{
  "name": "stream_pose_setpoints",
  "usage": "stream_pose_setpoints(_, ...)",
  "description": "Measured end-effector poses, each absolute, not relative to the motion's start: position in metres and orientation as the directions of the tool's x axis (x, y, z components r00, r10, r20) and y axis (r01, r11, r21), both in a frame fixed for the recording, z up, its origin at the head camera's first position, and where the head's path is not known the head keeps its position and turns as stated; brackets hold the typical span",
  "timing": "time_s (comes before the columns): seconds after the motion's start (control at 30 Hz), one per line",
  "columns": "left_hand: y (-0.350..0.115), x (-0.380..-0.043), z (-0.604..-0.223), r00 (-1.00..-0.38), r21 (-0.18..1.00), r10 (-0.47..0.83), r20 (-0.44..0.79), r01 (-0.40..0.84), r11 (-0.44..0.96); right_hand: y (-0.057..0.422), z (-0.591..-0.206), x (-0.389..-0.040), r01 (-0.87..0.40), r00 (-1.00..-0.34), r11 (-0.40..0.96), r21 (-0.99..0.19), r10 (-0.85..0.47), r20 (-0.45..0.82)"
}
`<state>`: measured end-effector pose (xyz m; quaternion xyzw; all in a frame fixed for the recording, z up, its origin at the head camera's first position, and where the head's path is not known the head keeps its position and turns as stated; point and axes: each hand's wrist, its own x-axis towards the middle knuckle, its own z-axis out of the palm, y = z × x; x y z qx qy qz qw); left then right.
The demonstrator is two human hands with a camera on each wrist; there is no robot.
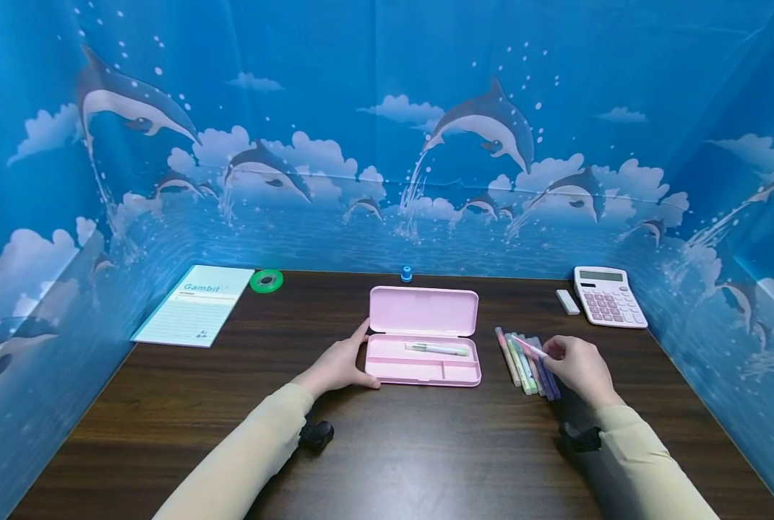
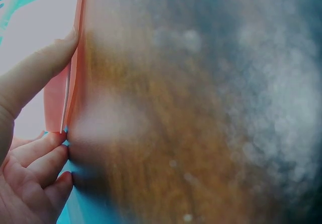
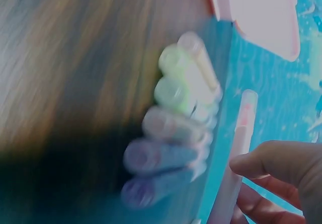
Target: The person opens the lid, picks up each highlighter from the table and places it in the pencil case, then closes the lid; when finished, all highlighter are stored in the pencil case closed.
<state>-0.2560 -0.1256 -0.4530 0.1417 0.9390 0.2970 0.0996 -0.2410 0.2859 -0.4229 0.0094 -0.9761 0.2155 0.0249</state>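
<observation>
A pink pencil case lies with its lid up in the middle of the table, a pale green-tipped highlighter in its long compartment. My left hand holds the case's left side, thumb at the front corner and fingers toward the hinge; the left wrist view shows the thumb on the pink case edge. To the right of the case, my right hand pinches a pink highlighter between thumb and fingers, above a row of several highlighters in pastel and purple colours.
On the left are a notepad and a green tape roll. A small blue object stands at the back edge. At the back right lie a white eraser-like block and a calculator. A dolphin-print curtain encloses the table.
</observation>
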Motion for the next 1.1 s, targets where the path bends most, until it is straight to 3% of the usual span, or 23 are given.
stream_pose_setpoints(0.33,-0.126,-0.256,-0.452,-0.940,0.590,0.325,-0.108,0.202,0.782,0.257,-0.416,-0.249,-0.148,-0.987,0.903,-0.404,-0.109,0.119)
stream_pose_setpoints(1.1,-0.126,-0.256,-0.454,-0.937,0.591,0.338,-0.091,0.222,0.776,0.186,-0.427,-0.261,-0.274,-0.961,0.853,-0.444,-0.226,0.160)
